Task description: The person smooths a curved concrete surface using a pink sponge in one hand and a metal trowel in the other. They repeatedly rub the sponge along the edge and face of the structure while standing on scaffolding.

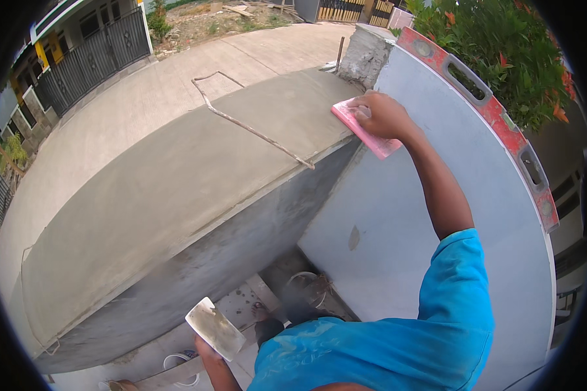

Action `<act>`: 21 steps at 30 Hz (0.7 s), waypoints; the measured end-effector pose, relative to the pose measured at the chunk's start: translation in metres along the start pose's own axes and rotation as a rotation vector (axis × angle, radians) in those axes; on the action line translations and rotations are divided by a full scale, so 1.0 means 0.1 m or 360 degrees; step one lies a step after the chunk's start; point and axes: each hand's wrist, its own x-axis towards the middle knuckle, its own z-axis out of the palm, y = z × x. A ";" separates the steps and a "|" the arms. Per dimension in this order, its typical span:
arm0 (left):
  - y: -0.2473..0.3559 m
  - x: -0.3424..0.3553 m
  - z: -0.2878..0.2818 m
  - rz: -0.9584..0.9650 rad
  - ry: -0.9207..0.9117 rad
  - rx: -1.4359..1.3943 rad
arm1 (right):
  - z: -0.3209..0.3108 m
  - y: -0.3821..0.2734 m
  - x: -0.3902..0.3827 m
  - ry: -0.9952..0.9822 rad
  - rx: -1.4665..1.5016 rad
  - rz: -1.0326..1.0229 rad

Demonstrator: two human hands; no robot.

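Note:
My right hand point(379, 112) grips a pink plastering float point(383, 148). The float rests at the far right end of the smooth grey cement wall top point(156, 169), in the corner by the pale blue-grey wall point(411, 202). My left hand point(207, 350) is low, near my body, and holds a white rectangular board point(223, 333) with grey mortar smeared on its face. Most of the left fingers are hidden behind that board. A bent metal rod point(257, 135) lies across the cement top, with one end past its near edge.
A long red spirit level point(502, 124) lies along the right wall's top. Rough masonry point(364, 57) rises at the far corner beside a thin upright rod. Buckets point(321, 296) stand on the floor below. A leafy bush point(502, 52) grows beyond the right wall; a paved road point(130, 111) runs behind.

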 end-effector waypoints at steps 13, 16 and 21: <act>-0.07 -0.05 -0.14 -0.0087 0.0092 -0.0107 | 0.53 -0.09 1.70 0.0005 -0.0200 0.0044; -0.10 -0.06 -0.19 -0.0154 0.0148 -0.0201 | 0.53 0.10 1.39 0.0075 -0.0100 -0.0188; -0.22 -0.05 -0.32 -0.0125 0.0161 -0.0175 | 0.01 0.04 -0.06 0.0003 -0.0124 -0.0046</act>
